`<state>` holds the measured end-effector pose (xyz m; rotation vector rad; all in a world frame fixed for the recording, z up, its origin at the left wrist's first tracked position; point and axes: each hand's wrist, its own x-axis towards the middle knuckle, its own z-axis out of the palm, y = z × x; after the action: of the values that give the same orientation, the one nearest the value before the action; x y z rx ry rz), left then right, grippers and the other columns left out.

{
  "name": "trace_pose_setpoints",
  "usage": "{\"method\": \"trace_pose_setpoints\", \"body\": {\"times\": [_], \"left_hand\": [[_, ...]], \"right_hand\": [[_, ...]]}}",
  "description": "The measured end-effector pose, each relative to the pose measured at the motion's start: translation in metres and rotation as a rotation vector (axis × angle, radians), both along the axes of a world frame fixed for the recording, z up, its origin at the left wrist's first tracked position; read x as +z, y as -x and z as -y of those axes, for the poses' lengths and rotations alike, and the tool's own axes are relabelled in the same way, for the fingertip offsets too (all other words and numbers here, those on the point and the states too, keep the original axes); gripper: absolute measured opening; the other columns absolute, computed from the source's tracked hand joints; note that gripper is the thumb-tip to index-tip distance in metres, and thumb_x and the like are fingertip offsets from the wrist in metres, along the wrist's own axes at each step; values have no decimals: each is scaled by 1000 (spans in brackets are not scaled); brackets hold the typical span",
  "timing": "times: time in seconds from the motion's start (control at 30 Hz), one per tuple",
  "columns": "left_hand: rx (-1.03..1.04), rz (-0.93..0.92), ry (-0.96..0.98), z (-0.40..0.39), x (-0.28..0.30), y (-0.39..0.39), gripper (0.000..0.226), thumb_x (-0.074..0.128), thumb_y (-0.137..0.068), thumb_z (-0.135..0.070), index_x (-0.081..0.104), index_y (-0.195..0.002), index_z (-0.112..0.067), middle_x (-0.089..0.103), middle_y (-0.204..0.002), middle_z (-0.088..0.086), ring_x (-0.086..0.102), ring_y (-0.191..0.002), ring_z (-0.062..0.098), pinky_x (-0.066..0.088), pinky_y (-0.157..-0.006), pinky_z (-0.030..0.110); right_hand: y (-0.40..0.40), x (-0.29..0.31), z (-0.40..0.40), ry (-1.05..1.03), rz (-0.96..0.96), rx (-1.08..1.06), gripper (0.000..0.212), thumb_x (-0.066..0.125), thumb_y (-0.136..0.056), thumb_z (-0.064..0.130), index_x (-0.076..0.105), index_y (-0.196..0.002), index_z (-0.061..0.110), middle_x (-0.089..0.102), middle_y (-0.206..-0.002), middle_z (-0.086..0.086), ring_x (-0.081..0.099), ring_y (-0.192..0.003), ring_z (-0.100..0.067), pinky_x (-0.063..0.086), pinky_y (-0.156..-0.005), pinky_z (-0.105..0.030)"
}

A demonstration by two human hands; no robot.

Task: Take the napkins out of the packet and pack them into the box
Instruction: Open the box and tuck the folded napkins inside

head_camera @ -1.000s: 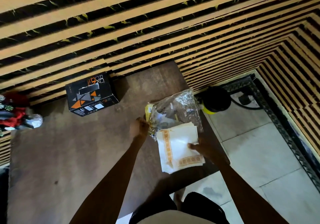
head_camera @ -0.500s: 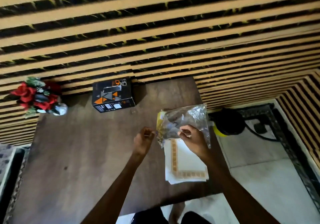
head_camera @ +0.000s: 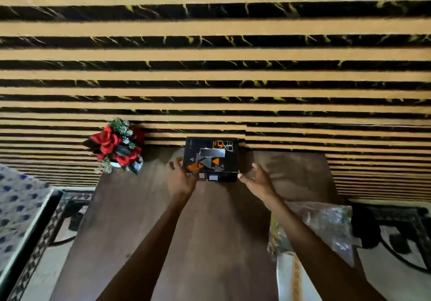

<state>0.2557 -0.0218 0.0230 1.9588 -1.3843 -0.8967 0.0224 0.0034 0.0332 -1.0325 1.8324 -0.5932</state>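
Note:
The black box (head_camera: 211, 158) with orange triangles stands closed at the table's far edge, against the striped wall. My left hand (head_camera: 180, 178) rests against its left front corner, thumb on the box and fingers apart. My right hand (head_camera: 255, 180) is spread open just off the right front corner, its thumb tip almost touching. The clear plastic packet (head_camera: 326, 221) lies crumpled at the table's right edge. White napkins (head_camera: 293, 275) with an orange border lie in front of it, partly hidden by my right forearm.
A vase of red flowers (head_camera: 116, 148) stands at the far left corner of the dark wooden table (head_camera: 144, 219). A black round object (head_camera: 363, 228) with a cable sits on the floor to the right. A blue-dotted cloth (head_camera: 16, 202) is at the left.
Both hands let go of the packet and napkins and reached forward to the box. My view swung left and up, so the box sits in the centre and the packet at lower right.

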Motion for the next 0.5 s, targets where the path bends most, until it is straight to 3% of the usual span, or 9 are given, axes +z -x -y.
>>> {"method": "trace_pose_setpoints", "body": {"times": [0.07,0.1,0.17,0.23,0.3,0.4,0.5], "left_hand": [[26,-97,-98,19,-5,-13,87,69,-69,-60,32,-134,-15,48,-129,19,55,-113,34,54,-89,50],[-2,-178,-141,25,-5,-16,80,71,-76,-50,35,-134,-8,51,-127,18,56,-109,31,55,-87,41],[-127,-284,-192,29,-2,-19,44,66,-88,-24,53,-120,4,63,-110,16,62,-91,25,54,-68,18],[-190,-306,-166,28,-7,-19,32,62,-90,-25,62,-113,-2,70,-102,14,66,-89,26,54,-64,19],[-164,-313,-169,19,-9,-21,35,62,-90,-29,58,-117,-7,66,-105,9,64,-91,20,51,-66,22],[-116,-356,-130,-7,-10,-21,38,62,-90,-26,50,-122,-7,61,-107,7,61,-93,18,49,-66,18],[-155,-332,-104,-47,-8,-24,42,61,-90,-31,49,-125,-13,62,-101,-1,62,-93,16,55,-71,25]], "right_hand": [[-7,-1,13,-42,35,-39,84,67,-84,43,23,-150,15,35,-153,-11,37,-139,-28,37,-108,-39],[-10,-5,19,-55,77,-54,86,66,-83,46,19,-150,17,31,-156,-9,34,-141,-27,35,-110,-39],[-15,-12,25,-81,140,-61,90,64,-82,52,14,-152,24,24,-159,-5,29,-144,-26,32,-114,-42],[-19,-16,21,-103,179,-16,103,65,-70,68,14,-151,30,24,-159,0,31,-143,-25,31,-114,-45],[-24,-23,12,-118,236,5,118,66,-53,81,17,-149,35,31,-156,-1,41,-137,-21,37,-112,-46],[-29,-27,-19,-80,265,3,89,68,-78,54,21,-149,29,40,-151,-4,49,-131,-19,42,-109,-40],[-33,-24,-66,-54,286,-59,75,68,-83,38,29,-146,30,37,-153,-5,51,-130,-20,43,-104,-34]]}}
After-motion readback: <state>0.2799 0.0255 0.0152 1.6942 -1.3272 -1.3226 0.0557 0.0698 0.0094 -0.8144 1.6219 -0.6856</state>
